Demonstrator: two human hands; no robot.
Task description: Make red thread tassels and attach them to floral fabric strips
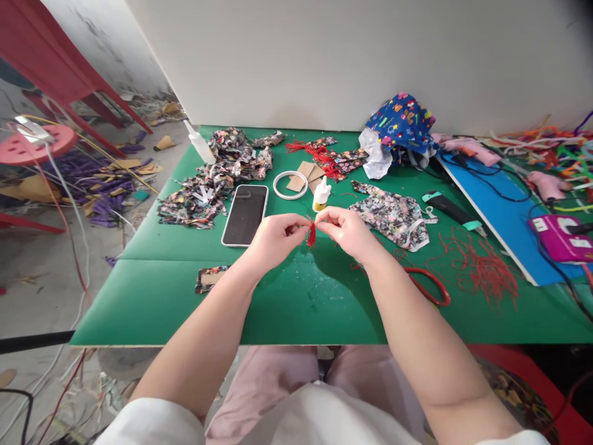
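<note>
A small red thread tassel (312,236) hangs between my hands above the green tabletop. My left hand (281,240) pinches it near its top from the left. From the right, the fingertips of my right hand (341,228) close on the same top end. Just behind my fingers stands a small white glue bottle with a yellow label (321,195). A phone (246,215) lies left of my left hand. To the right of my right hand is a piece of floral fabric (393,213), and red-handled scissors (430,285) lie partly behind my right forearm.
Floral fabric scraps (222,173), a white ring (290,185) and cardboard pieces (306,175) lie toward the back. Loose red threads (486,266), a black-and-teal cutter (451,210) and a blue board (486,216) are at right. A blue patterned cloth (401,127) sits against the wall.
</note>
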